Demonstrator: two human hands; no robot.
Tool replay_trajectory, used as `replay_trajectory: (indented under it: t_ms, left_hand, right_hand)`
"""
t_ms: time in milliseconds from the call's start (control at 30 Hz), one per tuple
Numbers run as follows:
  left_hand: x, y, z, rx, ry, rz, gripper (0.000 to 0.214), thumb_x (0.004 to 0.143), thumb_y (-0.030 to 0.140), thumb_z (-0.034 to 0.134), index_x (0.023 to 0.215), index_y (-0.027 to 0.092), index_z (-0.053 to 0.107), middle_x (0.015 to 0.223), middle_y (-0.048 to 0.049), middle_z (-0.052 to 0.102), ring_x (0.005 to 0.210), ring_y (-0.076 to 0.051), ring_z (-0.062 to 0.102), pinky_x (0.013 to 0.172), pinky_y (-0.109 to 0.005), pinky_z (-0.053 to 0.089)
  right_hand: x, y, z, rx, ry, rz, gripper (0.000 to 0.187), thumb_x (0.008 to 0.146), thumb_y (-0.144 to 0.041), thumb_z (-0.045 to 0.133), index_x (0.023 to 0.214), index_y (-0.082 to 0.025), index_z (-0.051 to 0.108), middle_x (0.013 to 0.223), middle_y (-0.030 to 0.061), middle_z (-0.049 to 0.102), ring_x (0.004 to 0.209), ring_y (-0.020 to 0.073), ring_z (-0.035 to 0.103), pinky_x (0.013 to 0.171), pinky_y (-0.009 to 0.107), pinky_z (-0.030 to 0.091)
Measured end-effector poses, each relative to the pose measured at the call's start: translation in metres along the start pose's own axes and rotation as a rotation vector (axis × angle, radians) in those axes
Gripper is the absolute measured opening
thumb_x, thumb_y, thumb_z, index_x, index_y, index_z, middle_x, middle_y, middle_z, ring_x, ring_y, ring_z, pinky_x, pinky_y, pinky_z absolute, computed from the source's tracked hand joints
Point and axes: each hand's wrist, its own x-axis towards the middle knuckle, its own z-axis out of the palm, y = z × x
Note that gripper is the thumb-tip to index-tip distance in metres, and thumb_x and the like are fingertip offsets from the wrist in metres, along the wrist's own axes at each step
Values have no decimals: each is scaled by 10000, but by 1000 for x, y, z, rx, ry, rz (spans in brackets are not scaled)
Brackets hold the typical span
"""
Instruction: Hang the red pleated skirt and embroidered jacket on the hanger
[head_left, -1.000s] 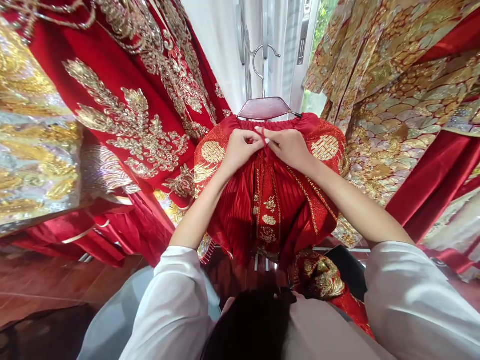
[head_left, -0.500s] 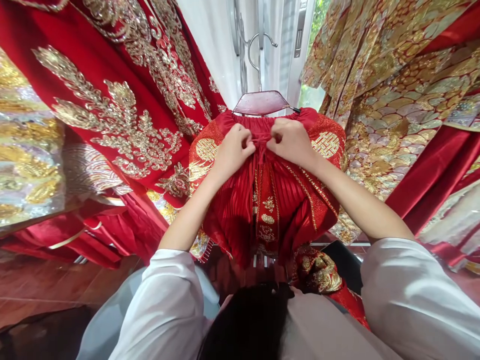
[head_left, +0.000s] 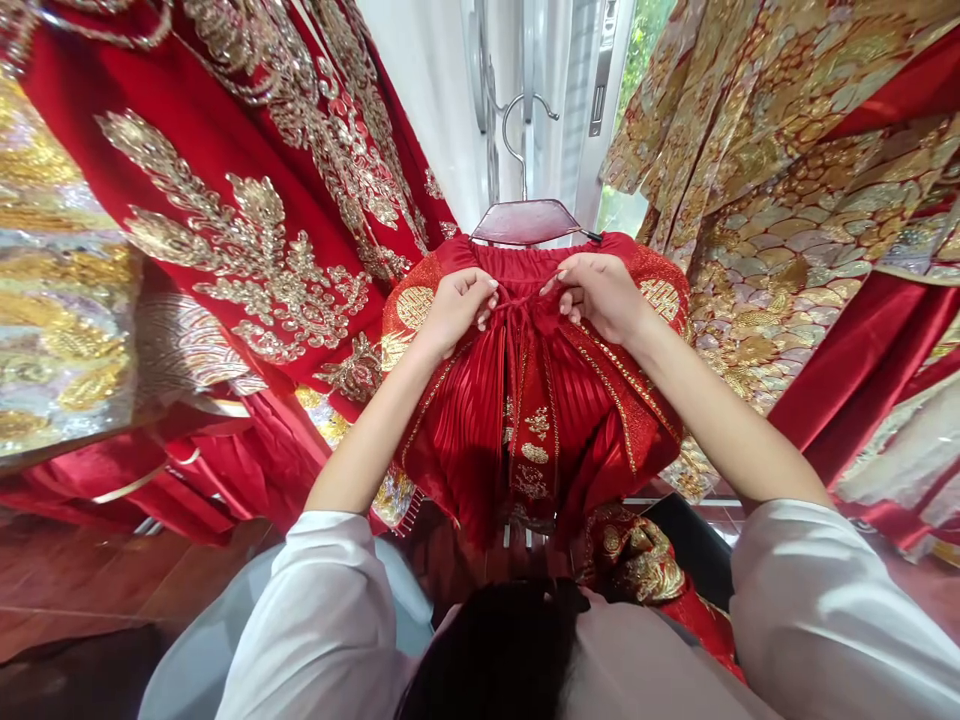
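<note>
A red pleated skirt (head_left: 472, 400) is hung by its gathered waistband (head_left: 517, 262) from a hanger (head_left: 525, 222), directly before the wearer of the camera. At the middle of the waistband a thin red cord (head_left: 517, 303) is looped into what looks like a bow; whether its knot is drawn tight cannot be made out, red lying on red. The cord is pinched at 2 sides: by the left hand (head_left: 461, 312) between thumb and forefinger, and by the right hand (head_left: 600, 298), whose other fingers are loosely curled. The pleated cloth can be judged light, soft and rather slippery, the gold-worked panels stiffer and easily snagged, so it is best held by the waistband or cord. The skirt is flanked by a red embroidered garment (head_left: 262, 260) and a gold scale-patterned garment (head_left: 780, 260); below, to the right, a red-and-gold bundle (head_left: 645, 560) is seen.
</note>
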Motion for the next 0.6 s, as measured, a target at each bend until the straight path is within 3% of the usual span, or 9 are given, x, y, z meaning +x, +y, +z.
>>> replay_trajectory:
  t_ms: [67, 167, 300, 367, 467, 533, 600]
  left_hand:
    - [0, -1, -6, 26, -21, -12, 230, 837, 150, 422, 611, 183, 400, 497, 73, 342, 378, -34, 256, 392, -156, 264]
    - [-2, -6, -20, 189, -62, 54, 296, 839, 204, 472, 562, 184, 367, 475, 73, 286, 398, -44, 233, 398, -176, 203]
    - [-9, -2, -35, 521, -105, 256, 227, 823, 266, 532, 621, 167, 500, 555, 31, 450, 505, -81, 396, 518, -216, 368]
    - [-7, 7, -43, 705, -42, 412, 144, 825, 297, 547, 776, 172, 600, 749, -21, 601, 710, -145, 543, 718, -296, 467]
    - [10, 22, -60, 900, -16, 586, 333, 802, 391, 602, 1075, 201, 624, 1169, -90, 605, 1142, -268, 507, 1018, -428, 374]
    - [29, 23, -72, 928, -117, 595, 523, 779, 474, 623, 1217, 194, 571, 1304, -113, 537, 1270, -302, 418, 1089, -443, 305]
    - [46, 17, -80, 890, -238, 539, 594, 804, 536, 570, 1264, 161, 546, 1291, -127, 551, 1248, -299, 452, 1078, -437, 326]
  right_hand:
    - [1, 0, -5, 9, -2, -13, 117, 775, -196, 537, 679, -163, 479, 529, -55, 465, 375, 20, 336, 366, 160, 235]
    - [2, 2, -21, -206, 20, -99, 140, 738, -129, 565, 619, -150, 496, 487, -63, 416, 399, 18, 285, 392, 167, 209]
    - [-6, 3, -42, -607, 47, -199, 112, 720, -141, 608, 618, -140, 561, 535, -26, 480, 478, 54, 382, 476, 200, 317]
    - [-16, 2, -51, -780, 159, -317, 70, 771, -197, 585, 732, -150, 619, 647, 14, 562, 574, 101, 487, 585, 254, 424]
    - [-30, 3, -65, -1025, 408, -489, 226, 845, -286, 519, 996, -178, 647, 978, 95, 639, 903, 213, 586, 844, 392, 468]
    - [-35, 9, -78, -1133, 483, -495, 364, 862, -371, 508, 1156, -182, 609, 1168, 129, 604, 1089, 275, 544, 954, 462, 419]
    - [-35, 15, -91, -1144, 431, -458, 456, 879, -436, 480, 1238, -171, 574, 1220, 139, 594, 1134, 288, 537, 978, 465, 405]
